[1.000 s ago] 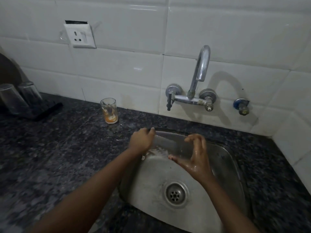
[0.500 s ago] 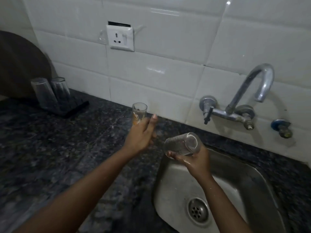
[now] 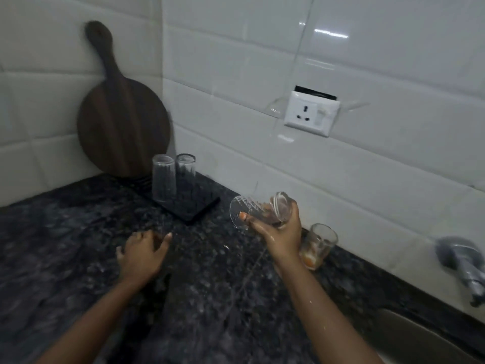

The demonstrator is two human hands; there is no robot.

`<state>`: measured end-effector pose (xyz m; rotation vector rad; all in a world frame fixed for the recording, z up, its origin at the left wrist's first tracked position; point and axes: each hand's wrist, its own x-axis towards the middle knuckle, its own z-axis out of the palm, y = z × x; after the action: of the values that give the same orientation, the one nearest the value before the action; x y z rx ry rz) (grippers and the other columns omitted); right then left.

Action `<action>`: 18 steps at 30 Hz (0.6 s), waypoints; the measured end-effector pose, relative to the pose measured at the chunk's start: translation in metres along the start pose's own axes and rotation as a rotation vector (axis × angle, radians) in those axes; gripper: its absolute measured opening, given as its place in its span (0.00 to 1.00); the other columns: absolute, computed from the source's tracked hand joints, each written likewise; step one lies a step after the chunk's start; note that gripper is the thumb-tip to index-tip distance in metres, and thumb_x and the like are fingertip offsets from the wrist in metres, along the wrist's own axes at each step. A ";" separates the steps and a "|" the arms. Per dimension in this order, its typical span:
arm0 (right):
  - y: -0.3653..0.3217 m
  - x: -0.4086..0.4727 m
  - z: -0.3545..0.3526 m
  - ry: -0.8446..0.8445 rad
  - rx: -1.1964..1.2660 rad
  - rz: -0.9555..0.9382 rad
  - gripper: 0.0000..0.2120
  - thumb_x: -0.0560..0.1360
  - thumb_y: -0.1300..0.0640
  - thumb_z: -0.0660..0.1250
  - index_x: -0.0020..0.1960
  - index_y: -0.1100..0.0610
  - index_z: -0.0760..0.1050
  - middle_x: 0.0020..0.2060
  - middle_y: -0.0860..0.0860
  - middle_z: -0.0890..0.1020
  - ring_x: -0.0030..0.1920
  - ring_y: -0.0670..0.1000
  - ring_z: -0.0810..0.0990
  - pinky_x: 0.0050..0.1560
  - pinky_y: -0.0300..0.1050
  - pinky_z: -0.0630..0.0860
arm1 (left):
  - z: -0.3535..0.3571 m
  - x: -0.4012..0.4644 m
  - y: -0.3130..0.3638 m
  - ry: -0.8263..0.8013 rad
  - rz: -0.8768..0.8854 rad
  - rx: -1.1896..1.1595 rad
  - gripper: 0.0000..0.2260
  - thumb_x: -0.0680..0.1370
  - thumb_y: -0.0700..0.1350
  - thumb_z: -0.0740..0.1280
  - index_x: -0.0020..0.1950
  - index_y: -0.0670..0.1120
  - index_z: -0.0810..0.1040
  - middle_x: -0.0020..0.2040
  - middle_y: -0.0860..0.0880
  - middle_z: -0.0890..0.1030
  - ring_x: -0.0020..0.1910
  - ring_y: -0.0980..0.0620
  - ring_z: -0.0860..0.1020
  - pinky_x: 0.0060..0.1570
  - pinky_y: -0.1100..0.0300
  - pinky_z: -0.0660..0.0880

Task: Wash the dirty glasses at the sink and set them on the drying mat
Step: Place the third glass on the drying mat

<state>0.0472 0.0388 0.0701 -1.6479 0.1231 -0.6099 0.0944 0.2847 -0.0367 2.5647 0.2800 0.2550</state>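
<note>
The right hand has its fingers wrapped round a wet glass, tipped sideways above the bench. Beyond its fingertips sits the drying mat. The left hand hovers loosely spread, holding nothing.

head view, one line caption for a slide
Right hand carries a rinsed glass toward the drying mat.
</note>
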 end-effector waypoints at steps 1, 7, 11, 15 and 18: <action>0.000 0.008 0.017 -0.019 -0.009 0.004 0.29 0.53 0.51 0.82 0.48 0.39 0.73 0.45 0.42 0.81 0.46 0.42 0.81 0.48 0.46 0.81 | 0.003 0.009 -0.009 0.022 -0.016 0.021 0.20 0.77 0.60 0.59 0.49 0.44 0.77 0.59 0.40 0.77 0.66 0.41 0.70 0.67 0.39 0.60; 0.013 0.059 0.087 -0.055 -0.167 0.064 0.26 0.57 0.55 0.80 0.51 0.46 0.72 0.48 0.51 0.82 0.48 0.55 0.82 0.51 0.53 0.80 | 0.030 0.023 -0.034 0.018 0.130 -0.046 0.29 0.76 0.62 0.55 0.64 0.40 0.71 0.70 0.39 0.69 0.75 0.43 0.57 0.74 0.44 0.45; 0.033 0.094 0.115 -0.003 -0.324 0.069 0.29 0.57 0.57 0.80 0.55 0.53 0.72 0.50 0.52 0.81 0.49 0.55 0.80 0.50 0.50 0.78 | 0.034 0.022 -0.032 0.021 0.212 -0.075 0.36 0.74 0.65 0.48 0.70 0.39 0.66 0.73 0.42 0.66 0.76 0.48 0.55 0.74 0.50 0.42; 0.058 0.114 0.135 -0.026 -0.423 0.143 0.32 0.57 0.61 0.80 0.56 0.56 0.69 0.51 0.54 0.80 0.47 0.54 0.78 0.46 0.43 0.75 | 0.034 0.021 -0.030 0.018 0.260 -0.056 0.36 0.75 0.65 0.43 0.69 0.40 0.66 0.74 0.43 0.65 0.77 0.48 0.53 0.74 0.51 0.39; 0.070 0.125 0.148 -0.082 -0.486 0.172 0.32 0.57 0.62 0.81 0.56 0.57 0.69 0.52 0.54 0.80 0.46 0.52 0.77 0.43 0.41 0.73 | 0.034 0.021 -0.031 0.025 0.250 -0.065 0.33 0.76 0.64 0.44 0.68 0.41 0.67 0.74 0.43 0.64 0.77 0.49 0.52 0.74 0.51 0.38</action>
<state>0.2395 0.1052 0.0364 -2.1012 0.3723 -0.3961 0.1179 0.2986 -0.0795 2.5316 -0.0403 0.3819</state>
